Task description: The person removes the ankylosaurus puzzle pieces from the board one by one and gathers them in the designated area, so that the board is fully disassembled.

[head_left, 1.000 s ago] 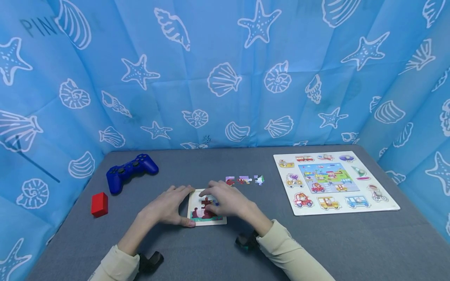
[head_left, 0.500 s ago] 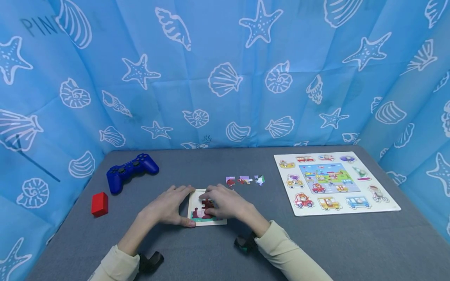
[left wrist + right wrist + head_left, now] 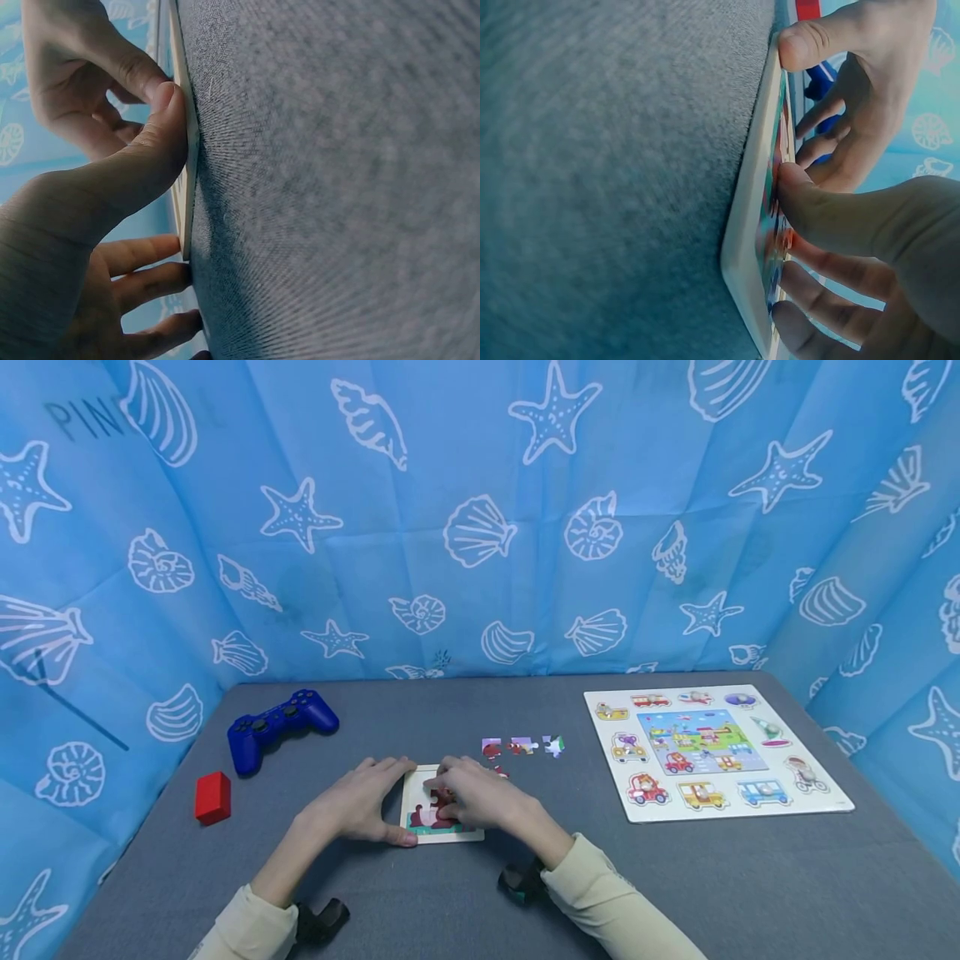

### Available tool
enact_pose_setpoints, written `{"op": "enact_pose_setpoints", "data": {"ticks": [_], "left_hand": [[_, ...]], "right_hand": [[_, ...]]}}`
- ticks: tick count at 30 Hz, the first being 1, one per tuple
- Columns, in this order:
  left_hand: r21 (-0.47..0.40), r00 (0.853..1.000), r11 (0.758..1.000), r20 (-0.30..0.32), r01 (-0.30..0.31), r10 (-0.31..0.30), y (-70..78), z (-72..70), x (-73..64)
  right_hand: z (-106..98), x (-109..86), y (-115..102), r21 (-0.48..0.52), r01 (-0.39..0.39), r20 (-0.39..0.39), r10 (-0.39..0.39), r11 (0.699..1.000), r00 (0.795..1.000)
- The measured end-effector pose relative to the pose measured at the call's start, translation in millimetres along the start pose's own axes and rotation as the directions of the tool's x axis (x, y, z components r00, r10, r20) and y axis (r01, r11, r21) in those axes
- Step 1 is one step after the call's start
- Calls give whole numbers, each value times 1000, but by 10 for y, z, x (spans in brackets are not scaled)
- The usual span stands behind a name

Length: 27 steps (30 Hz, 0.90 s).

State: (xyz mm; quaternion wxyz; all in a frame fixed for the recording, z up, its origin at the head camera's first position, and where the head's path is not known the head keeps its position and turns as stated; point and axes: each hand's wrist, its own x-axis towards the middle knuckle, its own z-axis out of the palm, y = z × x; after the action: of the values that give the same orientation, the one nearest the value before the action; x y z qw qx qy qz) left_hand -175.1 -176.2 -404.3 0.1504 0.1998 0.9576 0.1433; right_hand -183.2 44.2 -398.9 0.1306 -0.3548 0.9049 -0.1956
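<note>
A small wooden jigsaw board (image 3: 415,783) lies on the grey table, its bottom row filled with brown, pink and green pieces. My left hand (image 3: 365,800) grips the board's left side, thumb (image 3: 169,112) at the near corner and forefinger at the far one. Over the board's right half, my right hand (image 3: 480,792) has its thumb and fingertips on a brown puzzle piece (image 3: 442,797), which they partly cover. In the right wrist view the right thumb (image 3: 799,195) rests on the picture surface, with the other fingers bent down beyond it.
Several loose puzzle pieces (image 3: 522,746) lie behind the right hand. A blue game controller (image 3: 281,727) and a red block (image 3: 213,797) sit on the left. At the right lies a large vehicle peg puzzle (image 3: 716,802). A blue shell-patterned curtain (image 3: 480,585) surrounds the table.
My right hand has shifted slightly over the board, its fingers closing more over the brown piece. Another loose piece now shows behind its knuckles. The left hand stays in place.
</note>
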Motion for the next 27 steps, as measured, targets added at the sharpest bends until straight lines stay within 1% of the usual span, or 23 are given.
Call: {"op": "enact_pose_setpoints", "data": {"ticks": [3,8,16,27], "left_hand": [[0,1000,1000,1,4,-4,1,3,1],[1,1000,1000,0,7,-7,-3,13,1],[3,1000,1000,-5,0,0,-2,16,1],[8,1000,1000,-1,0,0,-3,13,5]], "right_hand": [[8,6,0,8,2,1,-2,1000,1000],[19,9,-4,-7,8,4,-8,1000,1000],[29,-1,-6,-17,17,-8,-17,1000,1000],[40,5,18,-1,50,-57,-50,999,997]]}}
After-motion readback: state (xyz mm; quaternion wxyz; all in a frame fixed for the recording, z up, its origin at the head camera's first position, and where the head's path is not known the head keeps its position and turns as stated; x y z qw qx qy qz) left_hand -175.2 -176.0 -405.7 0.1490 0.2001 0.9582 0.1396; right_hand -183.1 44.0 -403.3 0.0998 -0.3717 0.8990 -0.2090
